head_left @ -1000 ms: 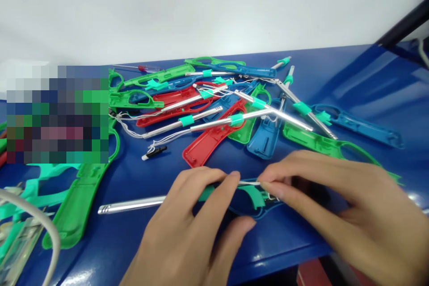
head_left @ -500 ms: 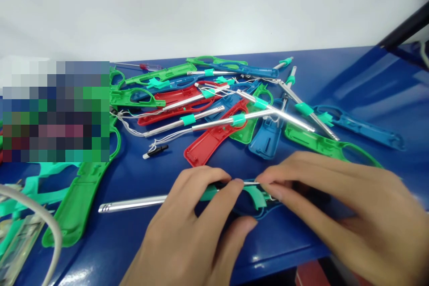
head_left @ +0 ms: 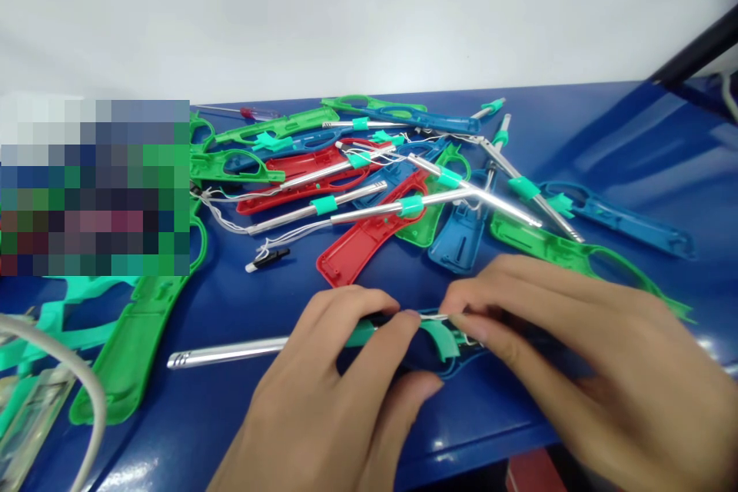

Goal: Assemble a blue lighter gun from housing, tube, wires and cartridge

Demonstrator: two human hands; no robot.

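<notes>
A blue plastic handle shell (head_left: 455, 369) lies near the table's front edge, mostly hidden by both hands. My left hand (head_left: 340, 377) is curled over it, index fingertip at the shell's far rim and thumb at its near side. A metal tube (head_left: 231, 351) sticks out to the left from under that hand. My right hand (head_left: 565, 346) is closed, its thumb and index finger pinching white wires (head_left: 433, 317) that stretch between the two hands along the rim. A strip of green tape (head_left: 441, 338) curves up inside the shell.
Behind the hands lies a pile of red (head_left: 369, 234), green and blue handle shells, with metal tubes (head_left: 397, 207) wired and taped in green. A screwdriver (head_left: 250, 114) lies at the back. At left are a green shell (head_left: 124, 354) and a grey cable (head_left: 86, 384). A white wall (head_left: 403, 15) stands behind.
Both hands keep nearly the same grip and place. The right hand's fingers have shifted very slightly, and a little more of the white wires shows between the hands.
</notes>
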